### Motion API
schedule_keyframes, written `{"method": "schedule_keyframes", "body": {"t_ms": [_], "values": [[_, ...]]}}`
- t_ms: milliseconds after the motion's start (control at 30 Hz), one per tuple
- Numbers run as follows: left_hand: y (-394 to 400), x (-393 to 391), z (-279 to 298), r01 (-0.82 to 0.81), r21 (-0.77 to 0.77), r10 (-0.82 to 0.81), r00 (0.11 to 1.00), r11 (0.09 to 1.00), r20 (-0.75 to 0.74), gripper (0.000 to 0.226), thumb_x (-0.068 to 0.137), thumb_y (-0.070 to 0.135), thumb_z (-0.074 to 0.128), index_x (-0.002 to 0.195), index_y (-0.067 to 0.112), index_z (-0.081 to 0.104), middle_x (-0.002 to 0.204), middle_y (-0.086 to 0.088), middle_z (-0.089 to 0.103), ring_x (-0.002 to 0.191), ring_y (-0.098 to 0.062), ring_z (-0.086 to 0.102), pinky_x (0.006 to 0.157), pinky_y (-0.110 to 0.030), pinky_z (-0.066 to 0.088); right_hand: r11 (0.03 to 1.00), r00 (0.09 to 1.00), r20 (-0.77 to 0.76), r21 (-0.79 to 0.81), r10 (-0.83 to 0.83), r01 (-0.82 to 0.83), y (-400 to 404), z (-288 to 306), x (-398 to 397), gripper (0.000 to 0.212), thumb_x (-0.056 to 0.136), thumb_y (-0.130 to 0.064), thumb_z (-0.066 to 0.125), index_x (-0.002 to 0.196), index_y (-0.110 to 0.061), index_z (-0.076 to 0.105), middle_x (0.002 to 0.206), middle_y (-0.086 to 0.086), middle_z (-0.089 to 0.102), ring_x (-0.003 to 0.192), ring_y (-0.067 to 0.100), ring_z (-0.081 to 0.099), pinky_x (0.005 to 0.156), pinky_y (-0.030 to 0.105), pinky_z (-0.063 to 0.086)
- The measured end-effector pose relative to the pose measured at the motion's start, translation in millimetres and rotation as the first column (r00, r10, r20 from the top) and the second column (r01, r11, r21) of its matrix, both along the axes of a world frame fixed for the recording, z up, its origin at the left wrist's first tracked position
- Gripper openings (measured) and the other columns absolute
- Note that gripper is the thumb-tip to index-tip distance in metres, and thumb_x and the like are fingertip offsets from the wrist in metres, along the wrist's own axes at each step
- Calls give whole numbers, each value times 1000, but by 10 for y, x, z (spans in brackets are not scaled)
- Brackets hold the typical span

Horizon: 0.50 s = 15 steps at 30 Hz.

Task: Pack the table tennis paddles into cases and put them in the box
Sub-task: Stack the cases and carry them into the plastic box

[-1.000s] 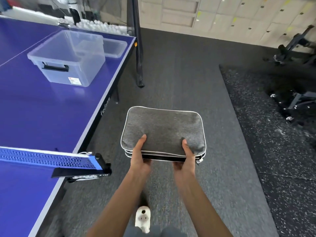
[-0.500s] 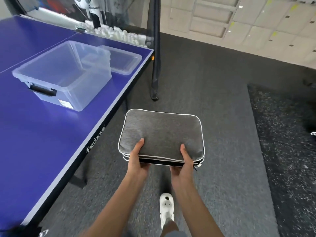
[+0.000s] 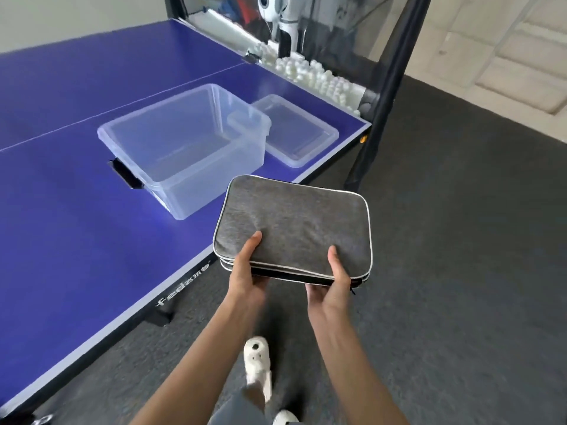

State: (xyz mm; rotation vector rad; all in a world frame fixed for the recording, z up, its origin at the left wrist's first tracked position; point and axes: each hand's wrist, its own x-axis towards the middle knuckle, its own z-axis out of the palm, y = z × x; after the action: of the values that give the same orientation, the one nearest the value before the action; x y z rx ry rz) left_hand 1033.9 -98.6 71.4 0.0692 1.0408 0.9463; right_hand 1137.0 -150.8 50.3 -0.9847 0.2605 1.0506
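A blue table (image 3: 76, 240) carries a clear box (image 3: 184, 167) beside its lid (image 3: 302, 133).

Matt grey cloth case (image 3: 294, 222), clear glossy plastic box (image 3: 184, 148)

Both forearms extended fwd toward 12 o'clock, bare. Left hand (image 3: 247, 271) & right hand (image 3: 333, 285) clamped, thumbs on top, fingers curled under, level.

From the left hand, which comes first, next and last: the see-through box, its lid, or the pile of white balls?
1. Box: on the table, just ahead and left of the left hand.
2. Lid: lying flat behind the box, to its right.
3. Balls: heaped at the table's far end.
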Motion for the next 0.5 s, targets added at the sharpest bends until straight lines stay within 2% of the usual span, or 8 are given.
{"method": "schedule_keyframes", "body": {"t_ms": [133,300,400,500], "values": [[708,167,-26,-81,39,80,997,996,17,48,74,20,74,118,9,61,106,-6,71,95,-20,67,82,-33,54,999,1000,8,-24,29,-29,784,-20,166,49,68,-24,78,115,-23,65,113,-2,70,107,17,65,101,40,47],[1559,316,101,-110,45,110,994,993,-8,51,68,24,79,114,11,61,107,-6,71,98,-22,66,89,-41,53,999,998,28,-7,48,-48,1680,158,346,44,70,-23,77,113,-24,65,113,-2,70,106,17,65,101,40,47],[2044,370,197,-173,90,173,985,981,10,46,72,23,77,113,11,62,107,-4,71,97,-18,66,83,-34,54,997,996,44,-1,81,-81,2218,274,421,48,68,-24,80,113,-22,66,112,-1,71,105,19,66,100,40,48],[2427,395,272,-228,135,226,974,964,33,42,75,23,74,114,12,63,105,-2,71,101,-17,65,93,-33,51,987,986,70,26,154,-157,2688,372,464,48,69,-23,79,115,-21,66,112,-1,71,106,18,65,101,39,48]]}}
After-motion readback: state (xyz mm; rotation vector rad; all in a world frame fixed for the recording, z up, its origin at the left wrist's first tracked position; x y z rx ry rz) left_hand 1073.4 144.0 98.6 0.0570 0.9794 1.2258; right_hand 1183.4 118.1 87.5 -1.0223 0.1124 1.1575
